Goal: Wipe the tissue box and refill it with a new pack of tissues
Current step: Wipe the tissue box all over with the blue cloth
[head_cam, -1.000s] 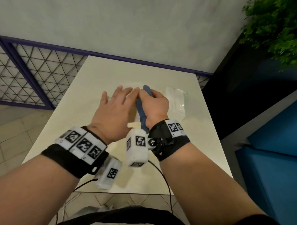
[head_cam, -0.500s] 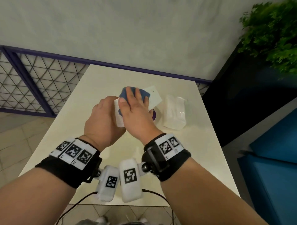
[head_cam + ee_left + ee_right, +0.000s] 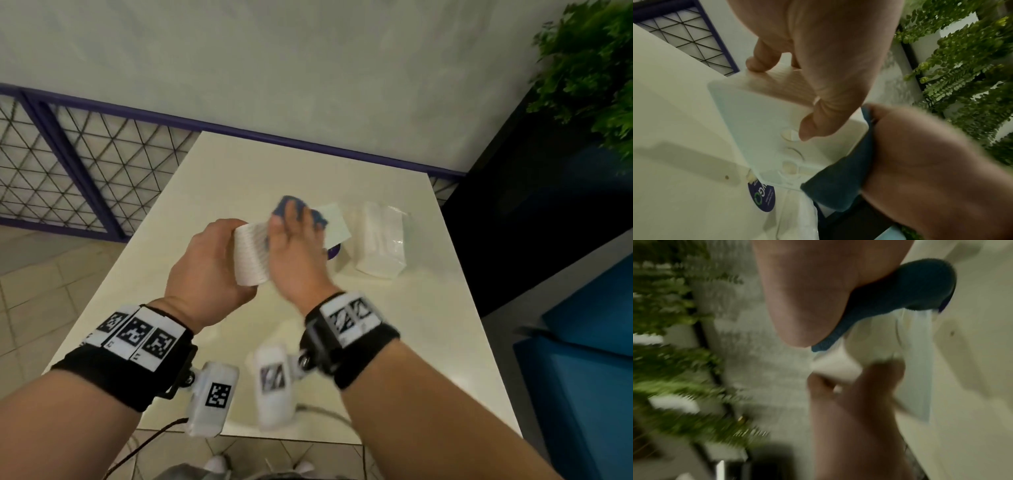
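My left hand (image 3: 205,267) grips the white ribbed tissue box (image 3: 251,253) from the left and holds it tilted above the table. In the left wrist view its fingers (image 3: 818,65) curl over the box's (image 3: 760,123) edge and its smooth underside shows. My right hand (image 3: 294,253) lies flat on the box's right side and presses a blue cloth (image 3: 317,217) against it. The cloth (image 3: 838,183) bulges out under that hand (image 3: 931,162). The right wrist view is blurred: cloth (image 3: 910,288), box (image 3: 916,353). A new tissue pack (image 3: 382,240) in clear wrap lies on the table to the right.
The white table (image 3: 239,171) ends at a wall with a purple rail and a mesh fence (image 3: 68,154) to the left. A round purple sticker (image 3: 334,253) lies beside the pack. Blue seats (image 3: 582,342) and a green plant (image 3: 589,68) stand to the right.
One second ago both hands lay low on the table, the right one gripping the cloth. My left hand has since lifted the box, and my right hand has flattened the cloth against it.
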A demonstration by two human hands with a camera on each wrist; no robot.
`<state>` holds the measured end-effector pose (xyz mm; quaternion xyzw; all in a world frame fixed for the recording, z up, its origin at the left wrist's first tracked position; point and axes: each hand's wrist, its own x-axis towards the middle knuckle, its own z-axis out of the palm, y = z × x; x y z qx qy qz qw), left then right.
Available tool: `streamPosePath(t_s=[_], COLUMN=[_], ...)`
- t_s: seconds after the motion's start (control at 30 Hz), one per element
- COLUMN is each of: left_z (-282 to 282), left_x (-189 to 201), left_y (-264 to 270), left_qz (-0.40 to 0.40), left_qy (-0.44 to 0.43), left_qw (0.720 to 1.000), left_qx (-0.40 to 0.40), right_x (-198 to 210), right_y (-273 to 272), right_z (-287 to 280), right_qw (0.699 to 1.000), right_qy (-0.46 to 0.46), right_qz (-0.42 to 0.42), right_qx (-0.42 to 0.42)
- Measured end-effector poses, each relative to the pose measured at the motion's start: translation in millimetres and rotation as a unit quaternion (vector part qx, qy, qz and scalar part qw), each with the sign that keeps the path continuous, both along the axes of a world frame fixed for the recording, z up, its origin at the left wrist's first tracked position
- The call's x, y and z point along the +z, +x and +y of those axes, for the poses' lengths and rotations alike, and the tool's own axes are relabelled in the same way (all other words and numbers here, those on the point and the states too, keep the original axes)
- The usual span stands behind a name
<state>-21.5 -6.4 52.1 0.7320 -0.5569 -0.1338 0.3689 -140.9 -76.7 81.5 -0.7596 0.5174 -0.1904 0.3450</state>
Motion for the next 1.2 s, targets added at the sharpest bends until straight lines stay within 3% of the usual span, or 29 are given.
streamPosePath(t_s=[0.07,0.13,0.2,0.3,0.37,0.47,0.57,0.7,0.77,0.87,0.93,1.1,1.2], left_z=[-1.2,1.1,6.0,11.2,9.4,-2.0,-12.8,-17.8,-14.7,-10.6,-12.4,-20.7,-12.8], left_x=[-2.5,-3.5,-1.4,1.8,3.7,5.7,4.2,2.0,3.4,7.1,7.8,8.6,11.5], left_y=[-0.5,2.3,4.8,6.5,4.6,2.8,1.8,1.6,2.5,-0.6,-3.1,-3.9,-1.0], left_qz=[0.026,0.045,0.045,0.028,0.013,-0.020,-0.026,0.000,-0.008,-0.005,-0.003,0.012,0.024], left_qy=[0.003,0.002,-0.002,0.001,0.009,0.024,0.045,0.027,0.026,0.029,0.032,0.017,0.007], left_qw=[1.000,0.999,0.999,0.999,0.999,0.999,0.998,0.999,0.999,0.999,0.998,0.999,0.999], left_qx=[0.003,-0.011,-0.025,-0.030,-0.035,-0.029,-0.022,-0.037,-0.033,-0.044,-0.048,-0.035,-0.034], right_x=[1.7,-1.7,-9.7,-22.3,-33.1,-36.2,-7.3,-5.2,-12.7,-25.8,-24.5,-0.7,-9.4], right_y=[5.2,-6.2,-27.5,-56.5,-55.4,-23.6,5.3,-3.4,-20.6,-40.4,-36.2,3.9,-11.6], right_z=[26.0,12.4,-25.1,-74.9,-84.0,-61.6,-7.3,10.9,-15.7,-59.7,-63.5,-2.2,-13.9], right_qw=[0.999,0.998,0.999,0.988,0.979,0.988,0.998,0.997,0.999,0.995,0.987,1.000,0.998], right_qy=[-0.009,-0.019,-0.022,0.042,0.072,0.040,0.022,-0.034,-0.023,0.029,0.056,-0.012,-0.030], right_qz=[0.001,-0.011,-0.025,-0.062,-0.083,-0.044,-0.033,-0.034,-0.038,-0.010,-0.024,-0.012,-0.044], right_qx=[0.051,0.067,0.006,-0.137,-0.170,-0.142,-0.040,0.053,0.018,-0.100,-0.148,-0.027,-0.029])
